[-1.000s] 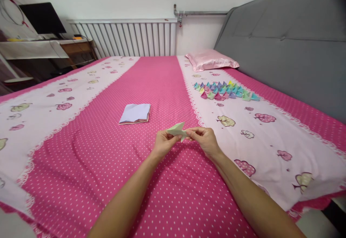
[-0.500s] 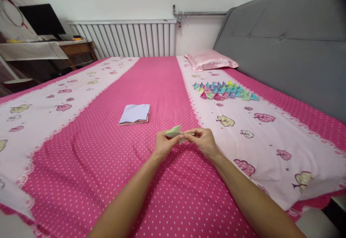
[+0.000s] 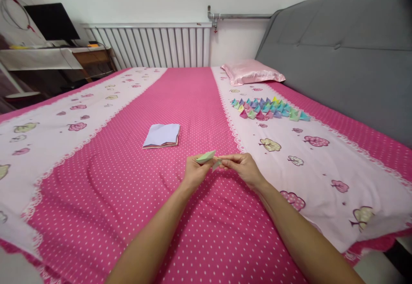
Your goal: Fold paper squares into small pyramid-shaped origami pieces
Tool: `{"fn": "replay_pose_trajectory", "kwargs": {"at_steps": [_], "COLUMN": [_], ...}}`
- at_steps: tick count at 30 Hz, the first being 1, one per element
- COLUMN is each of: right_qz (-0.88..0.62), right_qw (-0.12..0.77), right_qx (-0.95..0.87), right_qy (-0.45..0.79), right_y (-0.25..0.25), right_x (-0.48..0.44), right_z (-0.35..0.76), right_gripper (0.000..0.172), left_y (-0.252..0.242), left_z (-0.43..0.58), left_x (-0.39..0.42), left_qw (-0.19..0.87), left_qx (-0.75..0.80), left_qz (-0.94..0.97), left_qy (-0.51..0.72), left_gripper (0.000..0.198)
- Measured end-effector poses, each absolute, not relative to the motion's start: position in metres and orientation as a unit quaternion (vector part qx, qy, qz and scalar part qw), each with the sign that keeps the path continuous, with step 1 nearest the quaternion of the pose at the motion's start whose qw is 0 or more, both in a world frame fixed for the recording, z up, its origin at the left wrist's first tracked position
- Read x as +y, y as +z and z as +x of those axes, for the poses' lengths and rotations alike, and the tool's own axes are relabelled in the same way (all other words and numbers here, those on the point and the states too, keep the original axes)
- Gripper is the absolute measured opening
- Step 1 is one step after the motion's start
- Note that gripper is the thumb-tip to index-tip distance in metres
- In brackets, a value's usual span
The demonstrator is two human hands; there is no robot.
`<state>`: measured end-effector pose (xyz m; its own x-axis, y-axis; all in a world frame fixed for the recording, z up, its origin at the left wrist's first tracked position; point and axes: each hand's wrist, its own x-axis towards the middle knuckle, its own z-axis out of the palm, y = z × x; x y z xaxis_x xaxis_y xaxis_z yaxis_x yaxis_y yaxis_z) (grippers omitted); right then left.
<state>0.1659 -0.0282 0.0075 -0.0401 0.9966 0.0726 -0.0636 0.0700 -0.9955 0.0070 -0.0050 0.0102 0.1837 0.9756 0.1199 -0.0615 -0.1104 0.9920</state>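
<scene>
Between my hands, above the pink dotted bedsheet, is a folded piece of light green paper (image 3: 206, 157). My left hand (image 3: 195, 171) is closed on its left part, thumb in front. The fingers of my right hand (image 3: 243, 167) pinch its right side, where a small flap points down. Ahead and to the left lies a stack of square paper (image 3: 162, 135) with a lilac sheet on top. Rows of small folded paper pieces (image 3: 268, 109) in several colours stand on the white strip of the sheet at the right.
A pink pillow (image 3: 252, 72) rests at the far right, beside the grey headboard (image 3: 334, 56). Behind the bed is a white radiator (image 3: 154, 45) with a pipe. A desk (image 3: 41, 59) with a black monitor (image 3: 52, 22) stands at the far left.
The right end of the green paper, which stuck out over my right fingers, no longer shows there. My right fingers have closed in around it. The view has shifted very slightly.
</scene>
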Motion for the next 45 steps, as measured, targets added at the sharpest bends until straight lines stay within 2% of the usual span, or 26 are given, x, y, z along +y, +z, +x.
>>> {"fn": "replay_pose_trajectory", "kwargs": {"at_steps": [5,9,16,25,45], "right_qz": [-0.435,-0.414,-0.474,-0.512,-0.533], "right_qw": [0.477,0.444,0.538,0.548,0.57], "right_qx": [-0.533,-0.564,-0.583,-0.613,-0.548], "right_qy": [0.547,0.559,0.383,0.249,0.301], "right_y": [0.01,0.013,0.004,-0.001,0.003], "right_x": [-0.027,-0.026,-0.026,-0.029,-0.021], "right_z": [0.177,0.184,0.171,0.157,0.177], "right_gripper": [0.03,0.027,0.013,0.008,0.008], "left_y": [0.009,0.009,0.011,0.001,0.013], "left_z": [0.005,0.004,0.007,0.008,0.007], "left_x": [-0.004,-0.004,-0.009,-0.013,-0.012], "left_qw": [0.524,0.542,0.489,0.385,0.439], "left_qx": [0.4,0.392,0.402,0.413,0.404], "left_qz": [0.57,0.569,0.622,0.681,0.626], "left_qy": [0.491,0.478,0.461,0.466,0.503], "left_gripper": [0.017,0.018,0.027,0.019,0.012]}}
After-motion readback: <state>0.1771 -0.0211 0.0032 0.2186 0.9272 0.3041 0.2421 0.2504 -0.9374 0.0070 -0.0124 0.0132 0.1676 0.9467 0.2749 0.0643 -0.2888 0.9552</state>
